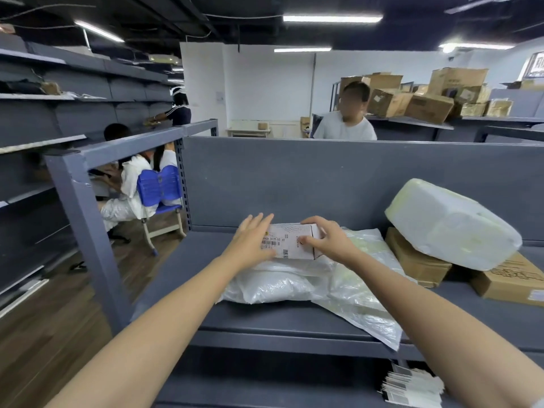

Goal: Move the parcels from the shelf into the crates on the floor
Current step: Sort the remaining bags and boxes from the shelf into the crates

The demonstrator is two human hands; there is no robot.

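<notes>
The box (291, 242), small and white with barcode labels on top, sits at the far middle of the shelf (265, 322), on top of the soft white bags (272, 285). That springy footing is, I judge, why I use both hands on such a light thing.

My left hand (254, 241) lies flat against the box's left end, fingers straight and spread, steadying it so it does not slide off the bags. My right hand (327, 240) does the real holding: its thumb is on the label face and its fingers curl over the far right edge, clamping that end. I read this as the start of a lift.

The bags sprawl toward the near edge, one corner hanging over it, so pulling the box straight back could drag them along. I would lift it up first.

To the right are two brown cartons (418, 265), and a big plastic-wrapped bundle (453, 225) leans across them, close to my right forearm but apart from it. I cannot see the crates from here.
</notes>
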